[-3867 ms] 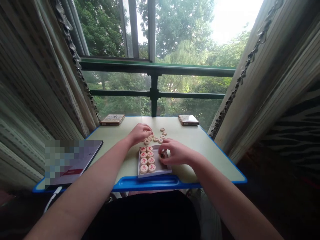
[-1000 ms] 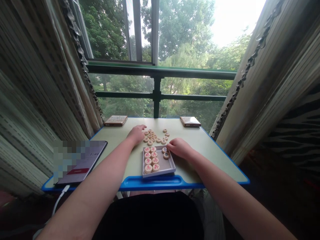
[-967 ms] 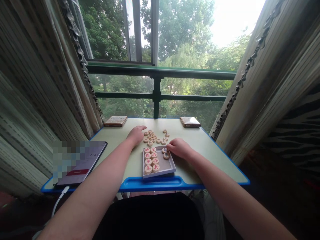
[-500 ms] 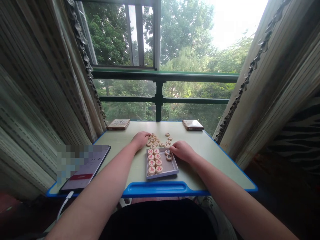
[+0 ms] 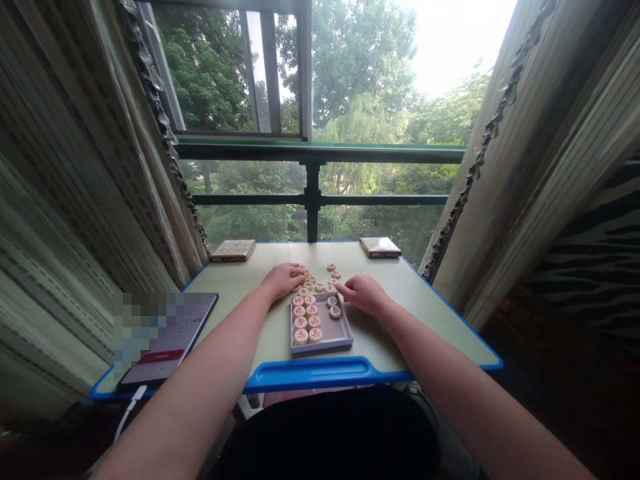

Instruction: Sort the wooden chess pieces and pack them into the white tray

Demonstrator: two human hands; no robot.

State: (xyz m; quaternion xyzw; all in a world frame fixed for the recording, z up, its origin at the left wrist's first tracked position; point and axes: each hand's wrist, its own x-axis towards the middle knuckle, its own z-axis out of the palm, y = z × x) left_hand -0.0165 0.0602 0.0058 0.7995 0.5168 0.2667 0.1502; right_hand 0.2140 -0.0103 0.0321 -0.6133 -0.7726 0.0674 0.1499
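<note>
My left hand (image 5: 283,281) lies with its fingers stretched out over the left side of a loose pile of xiangqi pieces (image 5: 309,284), round and pale wooden. Curled fingers close my right hand (image 5: 366,294), just right of a few scattered pieces (image 5: 335,275) and by the far right corner of a shallow box (image 5: 327,346). Whether it holds anything is hidden. Inside the box, red-marked pieces (image 5: 315,322) stand in two columns along the left. Two dark-marked pieces (image 5: 335,311) sit at the far right of the box, touching or nearly so.
Two flat boxes stand at the table's far corners, one left (image 5: 233,250) and one right (image 5: 381,247). A tablet (image 5: 175,340) with a white cable (image 5: 131,403) lies on the left. A blue tray groove (image 5: 310,373) runs along the table's near edge.
My left fingers have spread farther over the pile of pieces. My right hand has shifted slightly away from the box rim towards the loose pieces. The whole view has turned a little.
</note>
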